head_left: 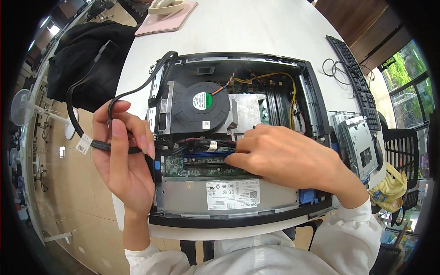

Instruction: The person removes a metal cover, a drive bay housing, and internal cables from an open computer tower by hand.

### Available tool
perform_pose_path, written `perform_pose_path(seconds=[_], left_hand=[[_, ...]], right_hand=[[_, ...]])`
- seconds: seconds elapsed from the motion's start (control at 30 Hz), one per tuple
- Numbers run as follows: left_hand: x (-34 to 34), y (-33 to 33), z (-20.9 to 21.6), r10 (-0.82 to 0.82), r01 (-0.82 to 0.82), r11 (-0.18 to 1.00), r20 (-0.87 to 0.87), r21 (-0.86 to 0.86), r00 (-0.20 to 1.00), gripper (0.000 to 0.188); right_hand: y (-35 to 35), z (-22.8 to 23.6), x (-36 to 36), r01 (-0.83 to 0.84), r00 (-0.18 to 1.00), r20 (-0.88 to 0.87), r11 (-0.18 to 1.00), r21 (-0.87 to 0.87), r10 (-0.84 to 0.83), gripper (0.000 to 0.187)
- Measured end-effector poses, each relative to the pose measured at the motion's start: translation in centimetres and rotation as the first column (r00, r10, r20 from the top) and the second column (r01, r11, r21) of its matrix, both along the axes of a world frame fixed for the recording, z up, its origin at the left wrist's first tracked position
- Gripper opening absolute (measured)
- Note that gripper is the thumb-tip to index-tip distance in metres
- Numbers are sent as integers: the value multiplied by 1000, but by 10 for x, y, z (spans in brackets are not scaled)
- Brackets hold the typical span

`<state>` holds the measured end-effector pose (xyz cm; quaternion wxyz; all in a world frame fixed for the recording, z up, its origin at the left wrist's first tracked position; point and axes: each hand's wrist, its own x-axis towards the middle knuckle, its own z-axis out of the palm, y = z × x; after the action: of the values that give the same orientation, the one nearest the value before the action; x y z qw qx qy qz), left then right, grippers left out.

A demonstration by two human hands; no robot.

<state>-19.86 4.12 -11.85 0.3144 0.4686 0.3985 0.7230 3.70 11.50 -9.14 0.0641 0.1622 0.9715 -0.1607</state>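
An open desktop computer case [183, 220] lies flat on the white table. Inside it are a round black blower fan [200, 107], a silver heat sink [247, 112], a green circuit board [176, 165] and a silver power supply [183, 195]. At the case's left edge my left hand [126, 153] has its fingers curled around black cables [107, 145], which loop out past the case. My right hand [275, 153] reaches over the middle of the case, its fingers pinched on the sleeved black cable bundle [220, 144]. The fingertips partly hide the bundle's right end.
A black keyboard [355, 78] with its cord lies along the table's right side. Near it rests a silver metal drive bracket [357, 142]. At the far left is a pink folder [169, 20]. A black bag [87, 59] and a white fan [23, 107] stand left of the table.
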Motion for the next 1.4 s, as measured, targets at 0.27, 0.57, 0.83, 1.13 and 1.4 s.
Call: perform_pose_path(seconds=[0.27,0.57,0.83,1.13,1.4], left_hand=[[-7,-3,-3,-43,43,999,3,26,999,30],[-7,-7,-3,4,-4,1000,-9,9,1000,36],[-10,-9,-2,-151,151,988,23,18,988,30],[4,-3,-6,-73,60,996,192,72,979,19],[0,-1,-16,-42,45,999,167,-11,985,19]], right_hand=[[8,-5,18,229,878,-421,972,-44,-226,46],[3,-8,37,353,743,-545,920,-171,-387,25],[-1,-9,48,408,551,-592,809,-424,-588,26],[5,-14,51,401,607,-601,853,-333,-520,23],[7,-24,56,455,587,-651,861,-226,-482,28]])
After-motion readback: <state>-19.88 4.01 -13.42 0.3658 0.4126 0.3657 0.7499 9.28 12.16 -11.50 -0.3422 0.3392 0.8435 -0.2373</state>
